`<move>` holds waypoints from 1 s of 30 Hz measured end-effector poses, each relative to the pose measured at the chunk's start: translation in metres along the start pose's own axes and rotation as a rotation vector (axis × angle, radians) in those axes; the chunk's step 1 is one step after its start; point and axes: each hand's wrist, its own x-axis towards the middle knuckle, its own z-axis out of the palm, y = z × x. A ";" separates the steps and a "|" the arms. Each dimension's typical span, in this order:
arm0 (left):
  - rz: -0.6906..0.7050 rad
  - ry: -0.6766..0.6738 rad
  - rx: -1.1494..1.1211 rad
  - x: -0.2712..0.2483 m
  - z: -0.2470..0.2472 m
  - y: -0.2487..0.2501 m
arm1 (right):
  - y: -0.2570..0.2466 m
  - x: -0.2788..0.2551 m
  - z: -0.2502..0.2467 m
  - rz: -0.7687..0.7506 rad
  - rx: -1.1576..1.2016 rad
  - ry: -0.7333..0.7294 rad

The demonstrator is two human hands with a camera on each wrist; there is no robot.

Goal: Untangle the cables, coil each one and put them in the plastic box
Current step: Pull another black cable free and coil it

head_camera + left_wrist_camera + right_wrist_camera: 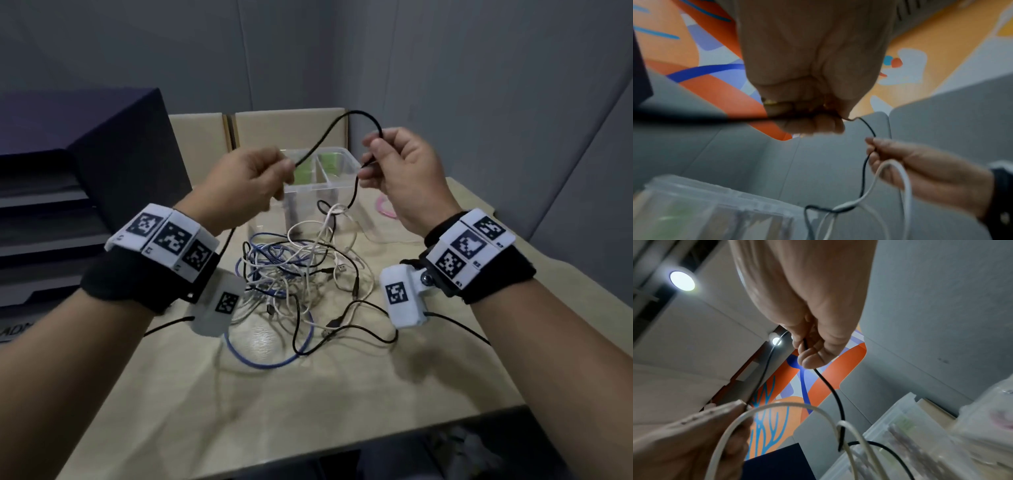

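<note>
Head view: left hand (253, 181) and right hand (400, 171) each pinch the black cable (342, 118), arched at upper centre above the plastic box (342, 186); its tail drops toward the tangle (294, 270) on the bench (342, 394).

Left wrist view: white cable (898, 168) hooks the black one (lower right).

Right wrist view: same crossing, below the right hand.

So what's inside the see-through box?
Through the plastic box you can see a divider and something green at the back. The left hand covers one corner, so that part is hidden.
</note>
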 end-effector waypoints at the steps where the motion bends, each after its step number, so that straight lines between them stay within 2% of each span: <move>1: -0.030 -0.038 -0.004 -0.001 0.002 -0.001 | -0.002 0.001 0.001 -0.030 -0.033 -0.012; 4: -0.003 -0.073 -0.157 -0.003 0.007 0.006 | -0.004 0.000 0.007 -0.114 -0.200 -0.085; 7: 0.071 0.003 -0.420 -0.003 0.007 0.016 | 0.002 -0.004 0.008 -0.124 -0.359 -0.162; 12: 0.197 0.197 -0.753 0.005 -0.008 0.017 | 0.030 -0.014 0.002 0.047 -0.640 -0.312; 14: 0.229 0.259 -0.858 0.006 -0.013 0.018 | 0.048 -0.020 0.002 0.116 -0.666 -0.337; 17: 0.187 0.375 -0.898 0.008 -0.015 0.013 | 0.060 -0.022 0.004 0.164 -0.629 -0.300; 20: 0.094 0.447 -0.804 0.008 -0.015 0.004 | 0.046 -0.014 0.001 0.171 -0.344 -0.170; 23: -0.062 0.457 -0.565 0.006 -0.014 -0.008 | 0.021 0.000 -0.005 0.067 -0.135 -0.052; 25: -0.212 0.376 -0.347 0.004 -0.011 -0.018 | 0.001 0.008 -0.008 -0.025 -0.028 0.023; 27: -0.350 0.223 -0.103 0.002 -0.007 -0.025 | -0.019 0.013 -0.010 -0.095 0.061 0.081; 29: -0.412 0.097 0.130 -0.001 -0.002 -0.026 | -0.031 0.014 -0.009 -0.134 0.063 0.066; 30: -0.403 0.077 0.200 -0.002 0.001 -0.025 | -0.031 0.013 -0.008 -0.142 0.007 0.034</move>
